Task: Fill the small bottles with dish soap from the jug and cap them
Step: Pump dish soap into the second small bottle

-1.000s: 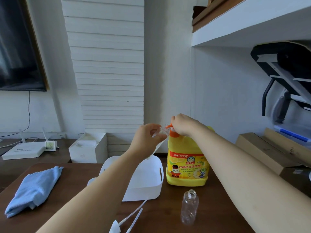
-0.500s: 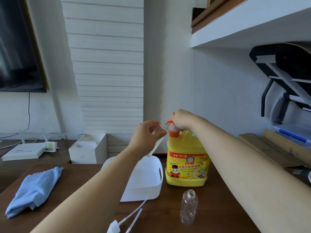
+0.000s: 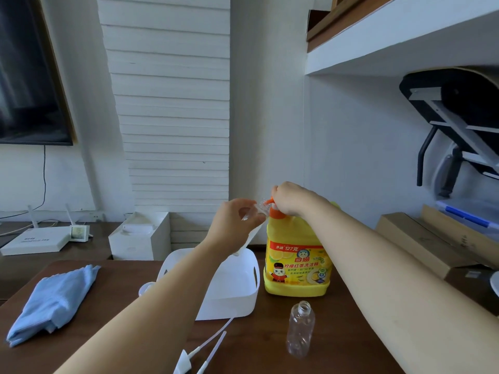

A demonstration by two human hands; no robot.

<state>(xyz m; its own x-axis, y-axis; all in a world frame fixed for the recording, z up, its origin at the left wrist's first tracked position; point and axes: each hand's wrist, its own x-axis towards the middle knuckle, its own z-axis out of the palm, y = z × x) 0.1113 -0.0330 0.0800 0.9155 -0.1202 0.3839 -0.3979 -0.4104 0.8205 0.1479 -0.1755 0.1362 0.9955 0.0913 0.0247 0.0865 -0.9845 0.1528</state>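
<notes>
Left hand (image 3: 235,225) curls round clear small bottle (image 3: 256,211), mouth at orange pump (image 3: 276,213) just right of it. Right hand (image 3: 291,198) closes over pump top, yellow jug (image 3: 295,263) beneath. Small bottle likely light, thin, squashable: grip mid-body, gently. Jug heavy, stable.

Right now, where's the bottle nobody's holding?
Head view, right of centre: the bottle stands upright on the table, just in front of the yellow jug, right of the white basket.
</notes>
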